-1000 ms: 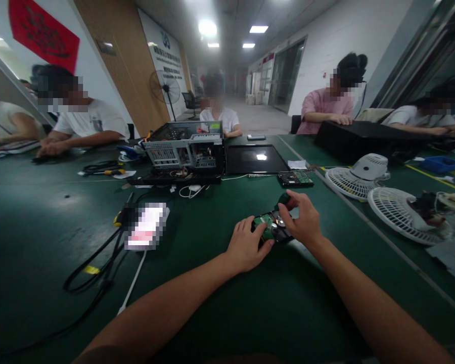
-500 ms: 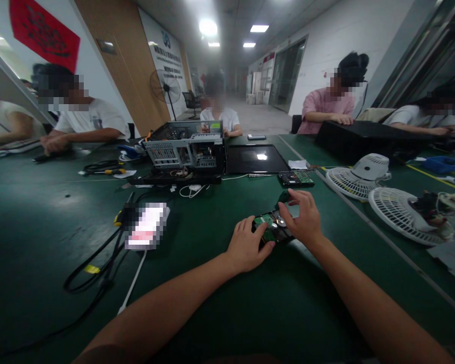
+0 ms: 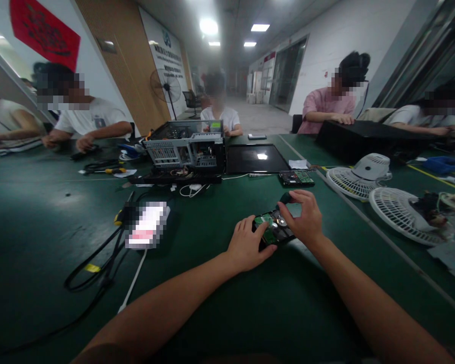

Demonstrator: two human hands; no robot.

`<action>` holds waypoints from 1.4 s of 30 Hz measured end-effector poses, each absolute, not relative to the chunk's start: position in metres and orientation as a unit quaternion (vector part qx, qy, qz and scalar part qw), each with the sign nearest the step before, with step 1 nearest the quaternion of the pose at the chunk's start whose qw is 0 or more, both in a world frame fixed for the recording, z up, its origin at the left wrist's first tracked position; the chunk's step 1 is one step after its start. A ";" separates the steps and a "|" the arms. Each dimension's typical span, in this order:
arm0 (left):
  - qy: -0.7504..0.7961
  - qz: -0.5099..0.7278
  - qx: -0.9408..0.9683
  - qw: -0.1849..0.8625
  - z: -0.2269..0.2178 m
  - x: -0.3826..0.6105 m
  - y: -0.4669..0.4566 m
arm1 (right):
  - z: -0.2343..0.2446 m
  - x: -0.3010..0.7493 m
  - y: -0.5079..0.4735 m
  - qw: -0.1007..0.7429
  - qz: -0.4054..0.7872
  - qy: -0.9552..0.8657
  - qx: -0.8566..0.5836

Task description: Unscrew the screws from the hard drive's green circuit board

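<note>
A small hard drive [image 3: 272, 230] with a green circuit board face-up lies on the green table [image 3: 220, 303], a little past its middle. My left hand [image 3: 247, 246] grips the drive's left edge, thumb underneath and fingers on top. My right hand [image 3: 304, 218] is closed round a dark green screwdriver handle [image 3: 284, 197], whose tip stands on the board.
An open computer case [image 3: 185, 150] and a dark panel [image 3: 256, 158] stand further back. A second drive [image 3: 296, 178] lies beyond my hands. Two white fan grilles [image 3: 398, 212] sit at the right. A phone [image 3: 146, 224] and black cables [image 3: 94, 263] lie left. Other people sit around the table.
My hands stay on the drive and screwdriver with almost no shift. The person at the far left has moved an arm toward the table's cables.
</note>
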State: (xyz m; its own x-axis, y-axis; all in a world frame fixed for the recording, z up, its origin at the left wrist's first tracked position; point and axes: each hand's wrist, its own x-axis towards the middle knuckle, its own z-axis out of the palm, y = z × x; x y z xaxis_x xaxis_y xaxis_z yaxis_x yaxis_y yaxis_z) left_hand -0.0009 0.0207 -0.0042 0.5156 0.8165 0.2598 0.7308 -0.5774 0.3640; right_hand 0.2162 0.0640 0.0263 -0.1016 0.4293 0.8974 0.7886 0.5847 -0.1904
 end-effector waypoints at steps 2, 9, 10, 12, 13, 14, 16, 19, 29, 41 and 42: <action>0.447 0.204 0.865 0.104 -0.004 -0.001 0.021 | 0.028 0.217 0.063 0.521 -0.169 -0.725 -0.417; 0.449 0.199 0.865 0.103 -0.004 -0.001 0.021 | 0.027 0.217 0.064 0.532 -0.139 -0.731 -0.404; 0.448 0.199 0.866 0.102 -0.004 -0.001 0.021 | 0.027 0.216 0.064 0.533 -0.146 -0.727 -0.408; 0.448 0.200 0.866 0.102 -0.005 -0.001 0.021 | 0.028 0.215 0.063 0.531 -0.160 -0.721 -0.415; 0.448 0.201 0.865 0.102 -0.005 -0.001 0.021 | 0.029 0.215 0.062 0.529 -0.165 -0.719 -0.420; 0.449 0.202 0.864 0.102 -0.006 -0.001 0.021 | 0.030 0.215 0.061 0.525 -0.166 -0.720 -0.423; 0.450 0.204 0.863 0.103 -0.006 -0.001 0.021 | 0.031 0.215 0.060 0.519 -0.161 -0.723 -0.428; 0.449 0.207 0.863 0.105 -0.007 -0.001 0.021 | 0.032 0.215 0.060 0.518 -0.141 -0.730 -0.423; 0.448 0.207 0.863 0.110 -0.004 -0.001 0.019 | 0.029 0.212 0.058 0.517 -0.137 -0.720 -0.443; 0.443 0.208 0.865 0.109 -0.001 -0.002 0.018 | 0.026 0.212 0.059 0.508 -0.096 -0.732 -0.444; 0.444 0.209 0.865 0.108 -0.002 -0.002 0.018 | 0.026 0.212 0.059 0.509 -0.104 -0.727 -0.449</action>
State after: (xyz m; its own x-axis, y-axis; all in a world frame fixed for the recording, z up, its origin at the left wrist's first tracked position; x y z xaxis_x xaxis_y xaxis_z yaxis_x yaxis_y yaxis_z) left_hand -0.0016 0.0184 -0.0017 0.5194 0.8124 0.2652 0.7222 -0.5832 0.3719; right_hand 0.2119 0.0591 0.0256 -0.0789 0.5463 0.8339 0.7588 0.5754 -0.3052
